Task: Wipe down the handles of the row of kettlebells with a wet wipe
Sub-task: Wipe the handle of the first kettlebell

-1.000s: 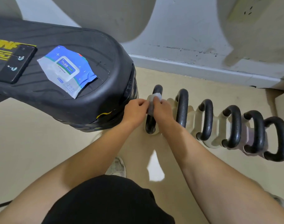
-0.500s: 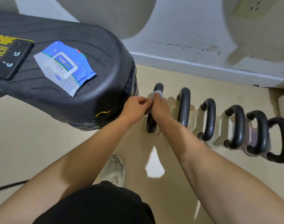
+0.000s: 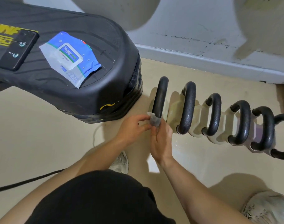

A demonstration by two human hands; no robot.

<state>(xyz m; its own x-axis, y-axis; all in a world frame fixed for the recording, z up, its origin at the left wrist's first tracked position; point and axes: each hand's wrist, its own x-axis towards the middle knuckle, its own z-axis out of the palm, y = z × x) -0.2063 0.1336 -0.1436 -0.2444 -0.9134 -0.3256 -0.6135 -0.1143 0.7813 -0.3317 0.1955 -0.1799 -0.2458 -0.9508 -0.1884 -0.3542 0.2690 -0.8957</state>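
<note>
A row of several pale kettlebells with black handles stands on the floor, running right from the leftmost handle [image 3: 160, 96]. A white wet wipe [image 3: 154, 120] is wrapped around the near, lower end of that leftmost handle. My right hand [image 3: 162, 139] grips the wipe against the handle from the near side. My left hand [image 3: 134, 126] pinches the wipe's left edge with its fingertips. The second handle [image 3: 188, 107] glistens with droplets. The near foot of the leftmost handle is hidden behind my right hand.
A black exercise machine [image 3: 76, 81] sits close to the left of the row, carrying a blue wet wipe pack [image 3: 70, 57] and a dark phone [image 3: 16, 49]. A white baseboard [image 3: 202, 59] runs behind. A black cable [image 3: 24, 183] crosses the floor; my shoes [image 3: 267, 207] rest nearby.
Both hands have slid the wipe down the leftmost handle, from its upper curve to its near lower end. The camera view has shifted slightly.
</note>
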